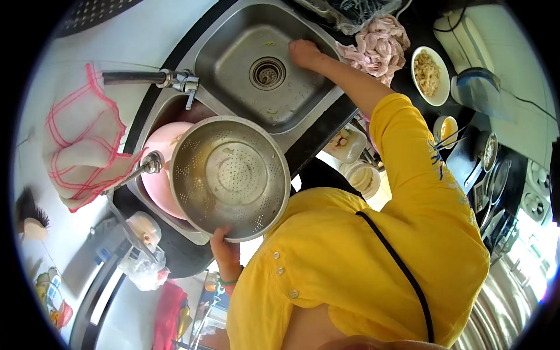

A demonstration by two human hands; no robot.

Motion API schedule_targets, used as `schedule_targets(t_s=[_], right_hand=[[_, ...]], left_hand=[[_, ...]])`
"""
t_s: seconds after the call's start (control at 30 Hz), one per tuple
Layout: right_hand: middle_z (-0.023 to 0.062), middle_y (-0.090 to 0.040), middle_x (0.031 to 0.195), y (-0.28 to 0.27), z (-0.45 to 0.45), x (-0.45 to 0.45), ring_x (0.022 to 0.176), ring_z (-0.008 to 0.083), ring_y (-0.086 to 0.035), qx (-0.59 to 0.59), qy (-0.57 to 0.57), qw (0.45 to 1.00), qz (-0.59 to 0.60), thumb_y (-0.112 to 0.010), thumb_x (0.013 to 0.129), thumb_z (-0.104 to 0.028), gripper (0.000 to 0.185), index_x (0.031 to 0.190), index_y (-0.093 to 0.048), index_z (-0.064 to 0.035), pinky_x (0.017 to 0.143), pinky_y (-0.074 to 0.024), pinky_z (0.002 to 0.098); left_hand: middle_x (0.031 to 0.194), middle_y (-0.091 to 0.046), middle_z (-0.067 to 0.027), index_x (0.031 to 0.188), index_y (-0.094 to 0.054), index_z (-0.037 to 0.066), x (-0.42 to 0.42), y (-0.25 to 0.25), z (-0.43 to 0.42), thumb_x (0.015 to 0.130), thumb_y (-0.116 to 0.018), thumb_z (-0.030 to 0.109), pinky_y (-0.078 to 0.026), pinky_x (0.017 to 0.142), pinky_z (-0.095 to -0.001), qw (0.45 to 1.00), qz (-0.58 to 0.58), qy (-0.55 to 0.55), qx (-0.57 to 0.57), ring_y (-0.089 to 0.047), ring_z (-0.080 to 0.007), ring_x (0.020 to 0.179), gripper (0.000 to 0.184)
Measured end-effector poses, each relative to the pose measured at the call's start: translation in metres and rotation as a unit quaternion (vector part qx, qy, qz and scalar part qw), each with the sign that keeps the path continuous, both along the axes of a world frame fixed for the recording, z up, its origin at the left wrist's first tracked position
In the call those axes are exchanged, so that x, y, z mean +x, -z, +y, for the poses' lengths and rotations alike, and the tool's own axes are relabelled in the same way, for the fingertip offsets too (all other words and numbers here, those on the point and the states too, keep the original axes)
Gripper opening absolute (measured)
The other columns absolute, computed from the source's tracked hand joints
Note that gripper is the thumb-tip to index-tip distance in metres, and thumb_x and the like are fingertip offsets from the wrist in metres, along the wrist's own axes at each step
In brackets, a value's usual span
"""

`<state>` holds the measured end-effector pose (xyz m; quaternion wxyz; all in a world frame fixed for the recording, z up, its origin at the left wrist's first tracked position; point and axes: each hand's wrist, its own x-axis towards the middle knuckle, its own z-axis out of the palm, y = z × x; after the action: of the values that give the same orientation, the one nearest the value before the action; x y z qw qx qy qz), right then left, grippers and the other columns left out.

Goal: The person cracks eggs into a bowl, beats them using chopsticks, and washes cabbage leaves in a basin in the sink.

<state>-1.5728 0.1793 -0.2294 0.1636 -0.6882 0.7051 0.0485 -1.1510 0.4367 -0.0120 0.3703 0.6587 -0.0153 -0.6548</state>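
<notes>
My left hand [226, 249] grips the rim of a perforated metal colander [236, 169], thumb on the inner side. The colander is tilted with its inside towards me, and looks bare apart from wet marks. It hangs over the second sink basin, partly covering a pink basin [160, 140] there. My right hand [306, 55] is inside the steel sink [233, 64], near its side wall and to the right of the drain [268, 73]. Its fingers are curled closed; whatever they may hold is hidden. Small green scraps lie on the sink floor.
A faucet [185, 83] stands beside the sinks. A crumpled pink cloth [382, 49] and a white bowl of food [430, 76] lie on the counter at the right. A red-edged cloth [84, 143] hangs at the left, above a plastic bag [143, 268]. Containers [361, 178] stand below the counter.
</notes>
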Motion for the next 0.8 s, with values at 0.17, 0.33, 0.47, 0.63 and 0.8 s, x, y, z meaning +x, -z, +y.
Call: schedule_targets(t_s=[0.17, 0.33, 0.47, 0.63, 0.8], right_hand=[[0.0179, -0.061, 0.107, 0.012, -0.045, 0.021, 0.093, 0.0362, -0.063, -0.155, -0.028, 0.987, -0.031, -0.055, 0.075, -0.003, 0.021, 0.094, -0.064, 0.0007, 0.078, -0.0522, 0.0439], [0.0165, -0.062, 0.102, 0.043, -0.055, 0.047, 0.093, 0.0367, -0.062, -0.130, -0.081, 0.988, -0.012, -0.058, 0.072, -0.005, 0.024, 0.096, -0.063, -0.0012, 0.081, -0.0512, 0.0448], [0.0161, -0.064, 0.085, -0.016, -0.016, 0.066, 0.091, 0.0351, -0.061, 0.088, -0.165, 0.966, -0.176, -0.058, 0.069, -0.002, 0.027, 0.095, -0.062, -0.0051, 0.075, -0.0498, 0.0436], [0.0173, -0.064, 0.089, -0.016, 0.059, 0.099, 0.089, 0.0343, -0.061, 0.118, -0.255, 0.917, -0.282, -0.059, 0.064, 0.001, 0.034, 0.097, -0.061, -0.0062, 0.072, -0.0479, 0.0421], [0.0175, -0.065, 0.084, 0.000, 0.085, 0.135, 0.077, 0.0358, -0.061, 0.242, -0.276, 0.904, -0.219, -0.062, 0.064, 0.000, 0.024, 0.088, -0.064, -0.0016, 0.067, -0.0484, 0.0418]], left_hand=[[0.110, -0.060, -0.0083, 0.112, -0.054, -0.002, 0.016, 0.001, 0.023, 0.075, -0.052, 0.004, -0.041, 0.097, -0.0391, 0.999, -0.008, -0.026, -0.033, -0.055, -0.0241, 0.106, 0.037], [0.112, -0.059, -0.0096, 0.113, -0.053, -0.001, 0.041, -0.003, 0.045, 0.075, -0.052, 0.004, -0.042, 0.096, -0.0407, 0.997, -0.022, -0.077, -0.019, -0.055, -0.0253, 0.107, 0.039], [0.113, -0.058, -0.0095, 0.113, -0.053, -0.001, 0.058, -0.001, 0.057, 0.074, -0.052, 0.004, -0.043, 0.095, -0.0429, 0.994, -0.034, -0.102, -0.023, -0.055, -0.0258, 0.107, 0.040], [0.116, -0.057, -0.0094, 0.116, -0.051, 0.000, 0.073, -0.011, 0.069, 0.073, -0.052, 0.004, -0.041, 0.098, -0.0431, 0.992, -0.031, -0.119, -0.026, -0.053, -0.0258, 0.110, 0.044], [0.123, -0.052, -0.0107, 0.121, -0.048, -0.001, 0.089, -0.007, 0.077, 0.072, -0.052, 0.003, -0.035, 0.103, -0.0436, 0.991, -0.024, -0.127, -0.035, -0.047, -0.0258, 0.118, 0.049]])
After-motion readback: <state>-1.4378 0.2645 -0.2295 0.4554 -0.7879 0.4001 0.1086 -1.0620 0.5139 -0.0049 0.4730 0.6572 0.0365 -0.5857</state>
